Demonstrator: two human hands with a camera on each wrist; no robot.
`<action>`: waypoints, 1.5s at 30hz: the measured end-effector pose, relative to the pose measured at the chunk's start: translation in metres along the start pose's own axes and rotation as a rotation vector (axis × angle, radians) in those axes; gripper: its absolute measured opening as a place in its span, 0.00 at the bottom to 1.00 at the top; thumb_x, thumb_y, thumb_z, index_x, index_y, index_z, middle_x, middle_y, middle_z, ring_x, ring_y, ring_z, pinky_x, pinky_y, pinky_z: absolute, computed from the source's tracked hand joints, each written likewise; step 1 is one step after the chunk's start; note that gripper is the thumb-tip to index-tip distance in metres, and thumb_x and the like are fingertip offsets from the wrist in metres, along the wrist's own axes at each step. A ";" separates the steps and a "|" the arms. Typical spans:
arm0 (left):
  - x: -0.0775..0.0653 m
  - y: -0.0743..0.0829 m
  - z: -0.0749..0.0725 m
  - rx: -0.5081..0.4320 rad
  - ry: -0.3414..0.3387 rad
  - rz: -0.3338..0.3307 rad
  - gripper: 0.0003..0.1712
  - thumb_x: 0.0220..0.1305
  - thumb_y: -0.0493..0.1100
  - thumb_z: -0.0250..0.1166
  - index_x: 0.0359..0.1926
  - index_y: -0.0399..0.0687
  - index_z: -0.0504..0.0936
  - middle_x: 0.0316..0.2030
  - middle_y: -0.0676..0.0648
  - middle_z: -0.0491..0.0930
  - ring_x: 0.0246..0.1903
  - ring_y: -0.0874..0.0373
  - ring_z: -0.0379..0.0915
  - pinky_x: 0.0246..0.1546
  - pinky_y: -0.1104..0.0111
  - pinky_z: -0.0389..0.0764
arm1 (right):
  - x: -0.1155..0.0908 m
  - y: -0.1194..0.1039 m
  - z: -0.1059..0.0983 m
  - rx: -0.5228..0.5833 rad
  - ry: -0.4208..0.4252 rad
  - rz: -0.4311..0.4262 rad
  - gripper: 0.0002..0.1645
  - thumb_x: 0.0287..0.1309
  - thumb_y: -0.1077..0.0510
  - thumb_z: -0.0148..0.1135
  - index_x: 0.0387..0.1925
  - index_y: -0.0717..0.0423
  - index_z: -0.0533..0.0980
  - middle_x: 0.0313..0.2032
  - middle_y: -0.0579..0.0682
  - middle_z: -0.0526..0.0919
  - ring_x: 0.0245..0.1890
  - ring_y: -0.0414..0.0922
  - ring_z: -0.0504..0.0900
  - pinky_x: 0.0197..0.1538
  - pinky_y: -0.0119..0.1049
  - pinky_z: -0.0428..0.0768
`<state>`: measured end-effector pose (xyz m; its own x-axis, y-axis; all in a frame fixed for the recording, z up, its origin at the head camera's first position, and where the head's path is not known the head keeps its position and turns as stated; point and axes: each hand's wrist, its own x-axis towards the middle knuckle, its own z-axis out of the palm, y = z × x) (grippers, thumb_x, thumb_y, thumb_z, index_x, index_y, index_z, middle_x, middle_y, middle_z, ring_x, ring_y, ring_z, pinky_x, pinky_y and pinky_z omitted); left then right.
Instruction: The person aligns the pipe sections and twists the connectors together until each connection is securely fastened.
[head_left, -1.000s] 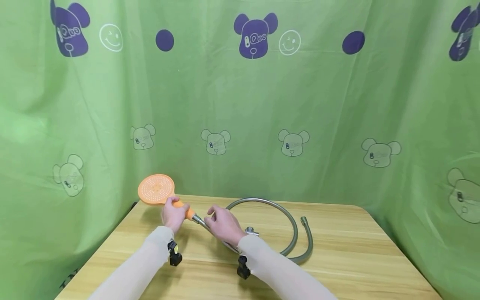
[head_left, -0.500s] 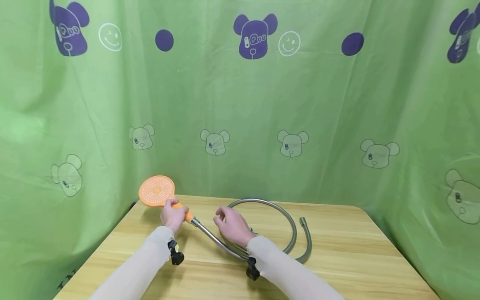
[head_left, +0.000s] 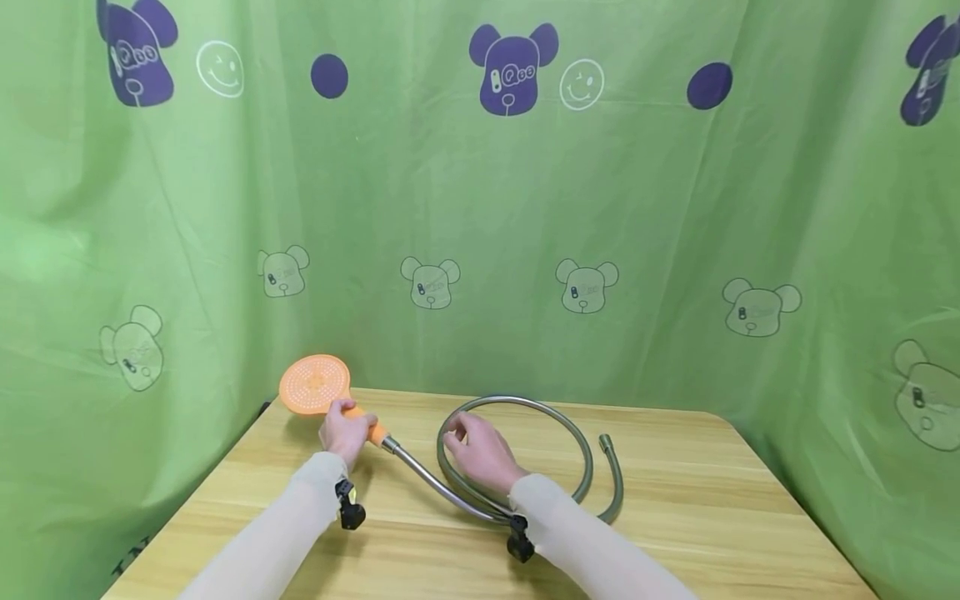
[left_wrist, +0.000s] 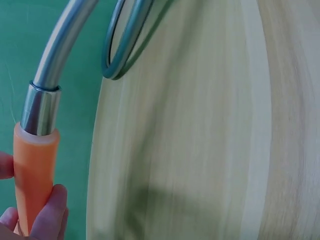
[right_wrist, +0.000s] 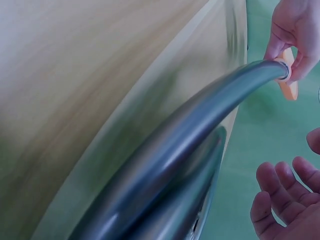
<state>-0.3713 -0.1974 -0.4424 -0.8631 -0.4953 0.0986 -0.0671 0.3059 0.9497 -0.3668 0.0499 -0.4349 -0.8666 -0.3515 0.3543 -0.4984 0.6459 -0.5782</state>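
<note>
An orange shower head [head_left: 315, 383] is held up at the left, its perforated face toward me. My left hand [head_left: 345, 435] grips its handle, thumb and fingers around the orange grip [left_wrist: 35, 170] in the left wrist view. A metal collar [left_wrist: 41, 109] joins the handle to a silvery shower hose [head_left: 435, 482], which curves down to the right and loops on the table. Over the left part of that loop is my right hand [head_left: 482, 457], its fingers loosely bent. In the right wrist view those fingers [right_wrist: 272, 185] hold nothing, with the hose passing beside them.
The hose's free end, with a metal fitting [head_left: 606, 442], lies on the right part of the wooden table [head_left: 705, 500]. A green printed curtain [head_left: 510, 192] surrounds the back and sides. Small black wrist cameras sit on both sleeves.
My right hand has come off the hose near the handle and moved right, over the loop. A small metal fitting seen earlier beside it is now hidden. The left hand stays nearly still.
</note>
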 end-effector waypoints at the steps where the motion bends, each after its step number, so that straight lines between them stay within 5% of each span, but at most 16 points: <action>1: 0.000 -0.001 0.000 0.010 -0.001 -0.002 0.34 0.51 0.40 0.70 0.60 0.42 0.72 0.57 0.33 0.74 0.55 0.40 0.66 0.58 0.51 0.70 | 0.000 0.001 0.000 -0.001 0.002 0.002 0.10 0.67 0.51 0.60 0.45 0.50 0.79 0.35 0.41 0.78 0.30 0.39 0.73 0.36 0.35 0.74; 12: -0.001 -0.007 -0.003 0.088 -0.029 -0.025 0.34 0.54 0.44 0.68 0.62 0.41 0.71 0.55 0.32 0.73 0.53 0.41 0.65 0.54 0.52 0.70 | -0.002 0.010 -0.007 -0.014 0.006 0.001 0.12 0.68 0.51 0.60 0.47 0.52 0.79 0.37 0.41 0.79 0.31 0.39 0.74 0.39 0.36 0.76; 25: -0.001 -0.010 0.001 0.132 -0.051 -0.041 0.31 0.55 0.43 0.68 0.60 0.39 0.71 0.55 0.31 0.72 0.54 0.40 0.66 0.56 0.52 0.70 | -0.004 0.022 -0.013 -0.056 0.034 0.001 0.13 0.66 0.52 0.62 0.47 0.53 0.79 0.46 0.49 0.81 0.48 0.49 0.80 0.53 0.48 0.81; 45: 0.010 -0.027 0.004 0.240 -0.071 -0.019 0.28 0.51 0.46 0.67 0.51 0.37 0.74 0.48 0.33 0.77 0.49 0.41 0.70 0.48 0.55 0.71 | -0.008 0.033 -0.021 -0.065 0.063 0.015 0.13 0.65 0.54 0.62 0.47 0.57 0.79 0.45 0.51 0.80 0.48 0.52 0.80 0.52 0.50 0.80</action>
<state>-0.3803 -0.2069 -0.4682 -0.8931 -0.4468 0.0524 -0.1931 0.4859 0.8524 -0.3761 0.0884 -0.4414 -0.8695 -0.2992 0.3930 -0.4809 0.6944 -0.5353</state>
